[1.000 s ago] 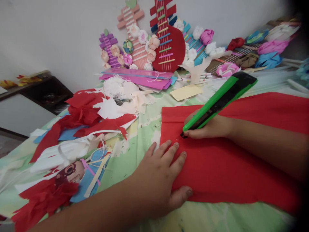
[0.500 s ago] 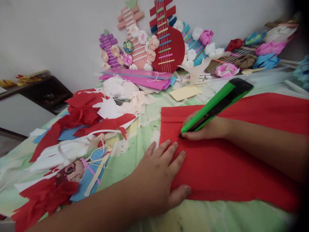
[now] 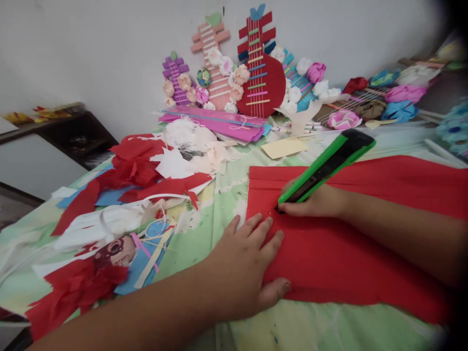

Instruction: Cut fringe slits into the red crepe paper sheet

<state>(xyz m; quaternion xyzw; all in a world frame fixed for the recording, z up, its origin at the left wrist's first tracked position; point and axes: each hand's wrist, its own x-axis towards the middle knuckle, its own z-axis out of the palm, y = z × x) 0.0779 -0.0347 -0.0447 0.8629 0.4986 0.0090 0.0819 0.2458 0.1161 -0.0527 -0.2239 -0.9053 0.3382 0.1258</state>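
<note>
A large red paper sheet lies folded on the green table cloth. My left hand rests flat on the sheet's near left corner, fingers spread, thumb along the near edge. My right hand grips a green and black utility knife, its tip touching the red sheet just beyond my left fingertips. The knife body slants up and to the right.
Red, white and blue paper scraps lie piled to the left. Paper guitar models with paper flowers lean against the back wall. Pink paper strips and a cream slip lie behind the sheet. More paper flowers fill the far right.
The view has shifted slightly, so everything sits a little lower and to the right. The knife tip stays near the same spot on the red sheet; my left hand has not moved on it.
</note>
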